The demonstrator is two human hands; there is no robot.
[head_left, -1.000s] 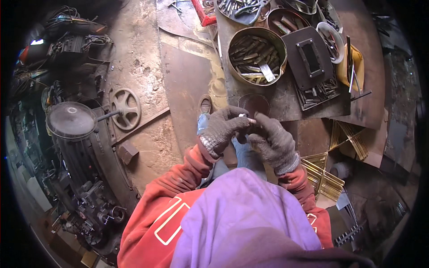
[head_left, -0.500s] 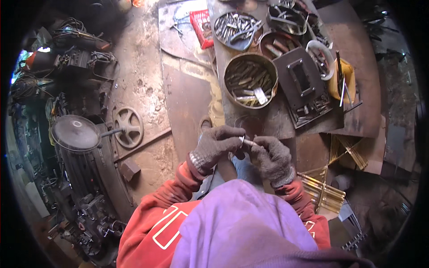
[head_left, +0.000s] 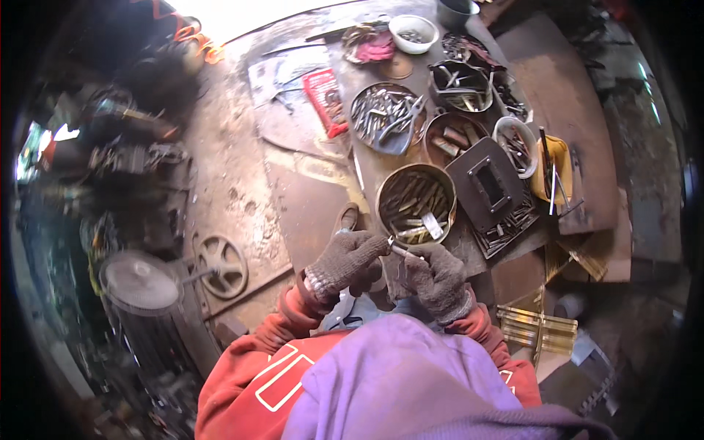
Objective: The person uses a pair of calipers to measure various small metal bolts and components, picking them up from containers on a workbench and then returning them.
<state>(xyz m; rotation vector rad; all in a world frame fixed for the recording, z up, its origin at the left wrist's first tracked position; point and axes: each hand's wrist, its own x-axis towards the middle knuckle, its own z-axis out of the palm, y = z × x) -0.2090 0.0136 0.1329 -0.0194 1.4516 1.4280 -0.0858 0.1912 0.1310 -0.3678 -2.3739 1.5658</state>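
Note:
Both hands wear grey-brown knitted gloves and meet in front of my body. A small, shiny, rod-like metal piece (head_left: 402,251) runs between them. My left hand (head_left: 347,261) pinches its left end with thumb and fingers. At the other end my right hand (head_left: 438,280) is closed round the piece, its fingers curled. The gloves cover both ends, so its exact kind cannot be told. Just beyond the hands stands a round metal tin (head_left: 380,210) of long metal pieces, with a pale block (head_left: 433,226) lying on top of them.
On the bench stand a pan of small metal parts with pliers (head_left: 402,126), a white bowl (head_left: 394,31), a white tub (head_left: 499,132) and a yellow container (head_left: 561,172). A dark plate with a slot (head_left: 469,192) leans over a tray. Left are a handwheel (head_left: 222,268) and blurred machinery.
My view has tilted, so the bench's far end now shows and its things sit lower in the picture. The metal piece is still between my hands, with more of it showing.

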